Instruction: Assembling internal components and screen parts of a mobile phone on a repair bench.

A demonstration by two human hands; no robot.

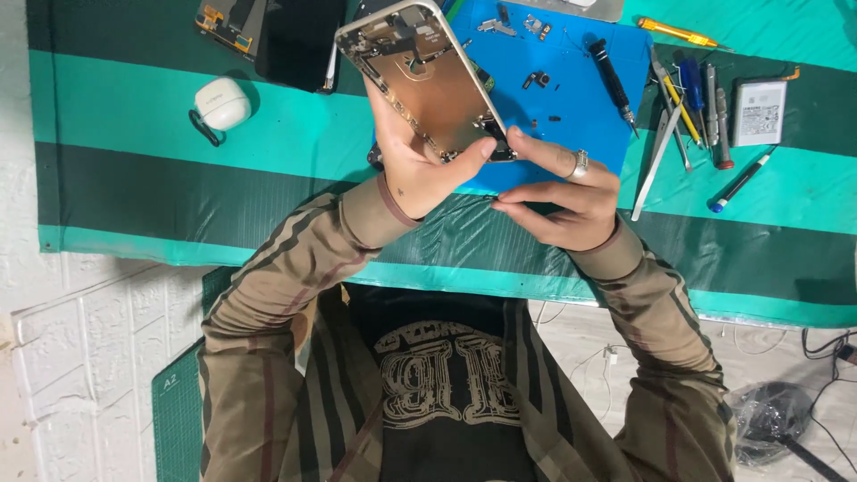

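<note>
My left hand [406,165] grips an opened phone frame [428,80] by its lower edge and holds it tilted above the table. The frame's gold-coloured inside, with small parts along its edges, faces me. My right hand [562,196], a ring on one finger, rests its index fingertip against the frame's lower right corner. Its thumb and other fingers are pinched together just below; I cannot tell whether anything tiny sits between them. Under both hands lies a blue work mat [571,107] with several small loose parts.
A black screwdriver [612,82] lies on the mat. Right of it lie tweezers [656,156], several drivers, a yellow screwdriver [676,33] and a phone battery [759,112]. A white earbud case [221,103] and a black screen [295,40] sit at the left.
</note>
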